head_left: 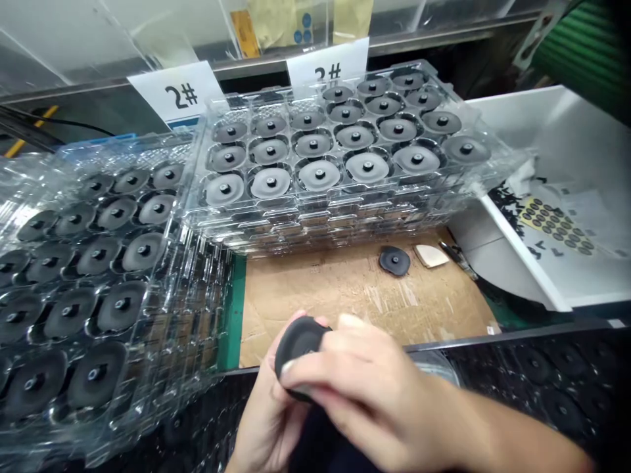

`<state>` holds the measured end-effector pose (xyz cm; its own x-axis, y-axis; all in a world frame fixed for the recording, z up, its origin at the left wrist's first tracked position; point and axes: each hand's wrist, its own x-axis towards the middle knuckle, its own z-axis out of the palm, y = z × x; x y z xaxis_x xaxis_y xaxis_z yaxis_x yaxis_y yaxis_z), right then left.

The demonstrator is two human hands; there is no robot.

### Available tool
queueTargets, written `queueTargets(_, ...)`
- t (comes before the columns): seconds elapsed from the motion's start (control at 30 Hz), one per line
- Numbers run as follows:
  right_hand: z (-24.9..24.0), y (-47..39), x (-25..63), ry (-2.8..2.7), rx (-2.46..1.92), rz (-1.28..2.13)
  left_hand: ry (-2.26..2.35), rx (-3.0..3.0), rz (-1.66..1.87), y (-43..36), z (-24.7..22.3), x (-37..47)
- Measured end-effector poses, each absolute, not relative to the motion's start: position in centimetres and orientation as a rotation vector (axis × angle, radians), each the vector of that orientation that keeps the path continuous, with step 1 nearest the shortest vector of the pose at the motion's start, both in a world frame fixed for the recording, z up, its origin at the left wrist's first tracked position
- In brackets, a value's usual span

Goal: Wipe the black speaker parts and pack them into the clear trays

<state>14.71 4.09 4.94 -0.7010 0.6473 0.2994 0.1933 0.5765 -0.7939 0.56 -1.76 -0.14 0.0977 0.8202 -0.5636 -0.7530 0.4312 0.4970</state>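
"head view: what does it show in the hands?"

"one black disc, held over the near edge of the worktop. the left hand has its grip closed around it from below and the side."

"and the right hand?"

"its thumb lies on the disc's face and its fingers cover the right rim. it's blurred, so i can't tell whether that grip is closed on the disc or only touching."

"what else is hard to make out?"

"the worktop is mostly hidden by a cardboard sheet and two clear tray stacks, the far stack along the far edge and the left stack, cut off by the frame. both carry more discs. the second sign has its digit partly covered; the first sign reads 2#."

"anything toward the right?"

"a loose disc on the cardboard's far right part, a pale wedge near it, and a dark slim tool i can't identify, beside the white bin."
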Motion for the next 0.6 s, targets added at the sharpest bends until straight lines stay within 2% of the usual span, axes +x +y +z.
queueTargets(0.1,4.7,3.6,16.7,-2.254,-0.885,1.112,0.863,0.066,1.168,-1.7,-0.4,0.0)
queueTargets(0.2,4.5,4.0,17.5,-2.241,-1.079,0.898,0.803,0.071,1.147,-1.4,-0.3,0.1)
queueTargets(0.27,4.2,4.7,17.4,-2.215,-1.022,0.822,0.754,0.061,1.144,-1.2,0.0,0.2)
queueTargets(0.33,3.3,5.4,17.1,-2.101,-0.935,0.945,0.694,0.036,1.160,-1.2,0.4,0.1)
queueTargets(0.43,0.2,5.3,17.1,-1.822,-1.111,1.207,0.639,0.021,1.148,-1.4,0.7,-0.3)
queueTargets(0.53,-4.3,4.2,17.5,-1.736,-1.383,1.259,0.656,0.020,1.125,-1.6,0.6,-0.7)
queueTargets(0.6,-6.7,3.6,18.0,-1.794,-1.407,1.269,0.648,0.026,1.128,-1.6,0.4,-0.7)
